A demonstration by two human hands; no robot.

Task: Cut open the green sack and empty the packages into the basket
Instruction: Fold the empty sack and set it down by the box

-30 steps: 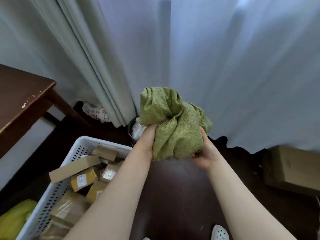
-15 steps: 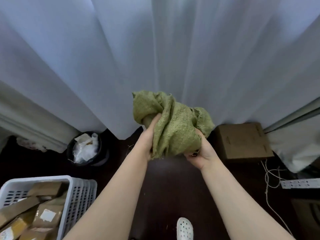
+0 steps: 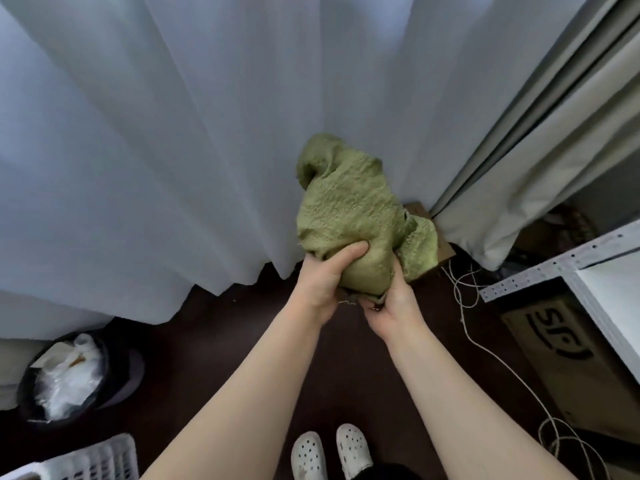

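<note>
left hand (image 3: 323, 282) and right hand (image 3: 391, 303) both clutch the limp, crumpled green sack (image 3: 349, 209), so emptying looks done, though only a corner of the basket (image 3: 93, 459) shows near left.

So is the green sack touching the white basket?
Apart. In the head view the left hand and right hand grip the green sack up by the curtain; the basket sits at lower left, dark floor between.

The person's forearms (image 3: 242, 393) are bare to the frame's edge. At six o'clock sit two white clogs (image 3: 352, 448) with round perforations across their tops, and a dark garment (image 3: 384, 474) shows just beside them.
</note>
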